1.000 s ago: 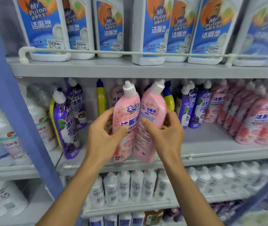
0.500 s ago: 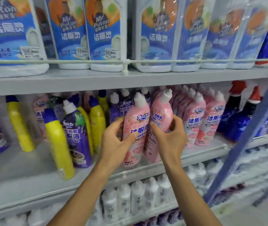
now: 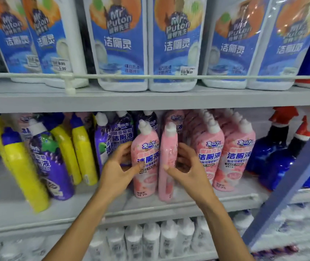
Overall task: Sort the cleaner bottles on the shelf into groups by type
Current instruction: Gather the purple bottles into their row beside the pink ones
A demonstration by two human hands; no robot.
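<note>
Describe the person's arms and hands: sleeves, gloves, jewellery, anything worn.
Nothing worn shows. The left hand and right hand are bare: no gloves, rings or markings visible. Both forearms are bare too, with no sleeve, watch or bracelet in view down to the frame's bottom edge.

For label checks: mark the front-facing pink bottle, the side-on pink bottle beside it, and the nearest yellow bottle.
front-facing pink bottle (image 3: 147,159): head view, on its label.
side-on pink bottle (image 3: 168,147): head view, upper body.
nearest yellow bottle (image 3: 25,176): head view, mid body.
</note>
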